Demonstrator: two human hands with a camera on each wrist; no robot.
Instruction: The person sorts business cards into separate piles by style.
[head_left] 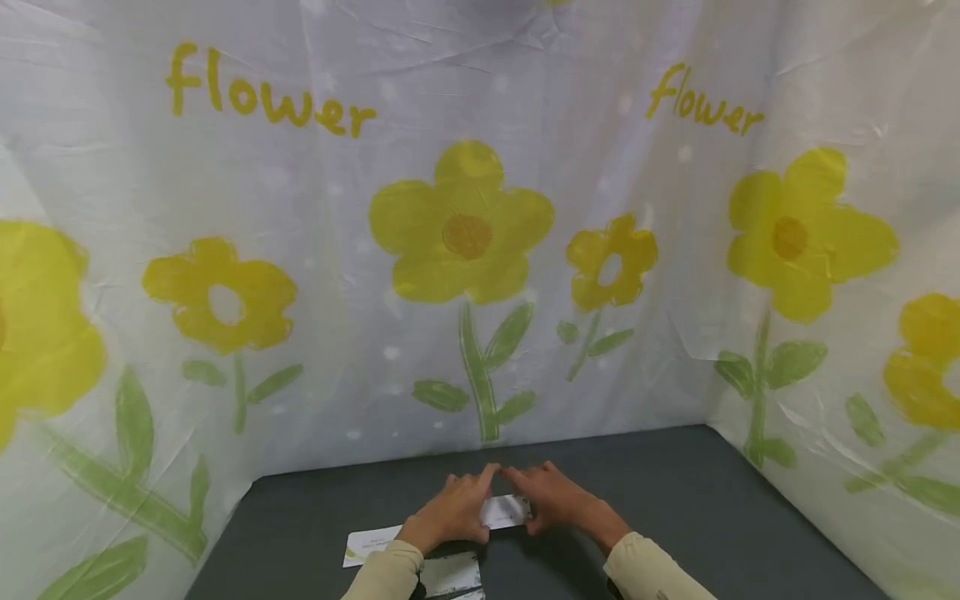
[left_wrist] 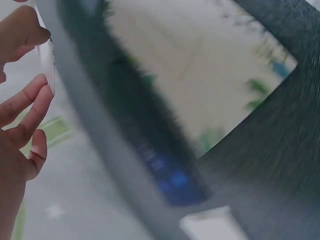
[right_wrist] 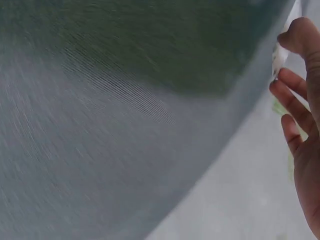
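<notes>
A small white card (head_left: 506, 512) with faint print is raised between both hands over the dark table. My left hand (head_left: 452, 510) pinches its left end between thumb and fingers. At the opposite end, the right hand (head_left: 557, 498) pinches it the same way. The left wrist view catches the card (left_wrist: 48, 60) nearly edge-on, with the left hand (left_wrist: 22, 120) beside it. In the right wrist view, the right hand (right_wrist: 305, 95) has its thumb and fingertips on the card's edge (right_wrist: 276, 57).
Left of the hands lies a white card (head_left: 367, 546) with a yellow-green corner, partly behind the left wrist. Nearer me is a cream card (head_left: 452, 575) with a leafy border, and another card's edge (head_left: 471, 595) below it. Flower-printed sheeting (head_left: 330, 333) surrounds the dark table (head_left: 645, 475).
</notes>
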